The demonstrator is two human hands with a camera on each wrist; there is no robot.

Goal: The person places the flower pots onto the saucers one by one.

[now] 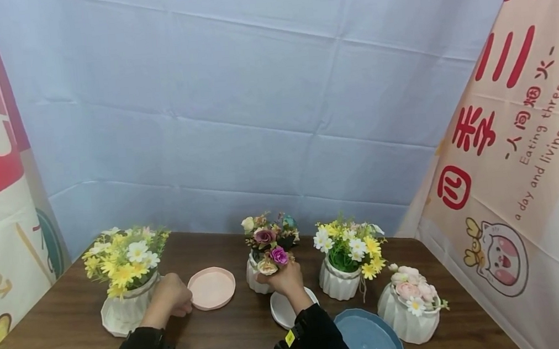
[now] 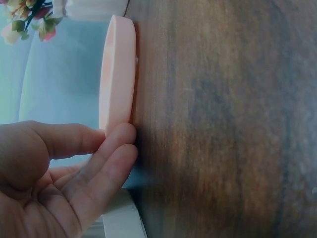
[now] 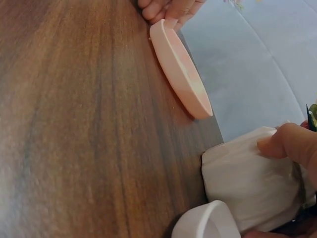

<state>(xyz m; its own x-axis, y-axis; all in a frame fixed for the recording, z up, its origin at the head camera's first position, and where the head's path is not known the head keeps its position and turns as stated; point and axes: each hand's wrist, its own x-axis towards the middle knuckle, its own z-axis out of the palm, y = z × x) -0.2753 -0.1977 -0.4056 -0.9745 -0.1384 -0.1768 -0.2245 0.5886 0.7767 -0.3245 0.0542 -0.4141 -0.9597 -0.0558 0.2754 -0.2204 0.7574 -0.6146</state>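
My left hand [image 1: 173,296] pinches the near left rim of a shallow pink saucer [image 1: 213,288] between thumb and fingers. The saucer lies on the wooden table, as the left wrist view shows from the side. With my right hand [image 1: 286,281] I grip a ribbed white flowerpot [image 3: 252,176] that holds purple and cream artificial roses [image 1: 271,241]. The thumb [image 3: 285,141] rests on the pot's side near its rim; the other fingers are mostly hidden. Beneath that wrist sits a small white saucer [image 1: 282,311], close beside the pot.
At left, a white pot of yellow and white daisies [image 1: 126,260] stands on a white saucer [image 1: 114,324]. To the right are another daisy pot [image 1: 340,280], a white pot with pink flowers [image 1: 406,316] and a blue saucer [image 1: 368,333]. A pale blue cloth [image 1: 234,117] hangs behind.
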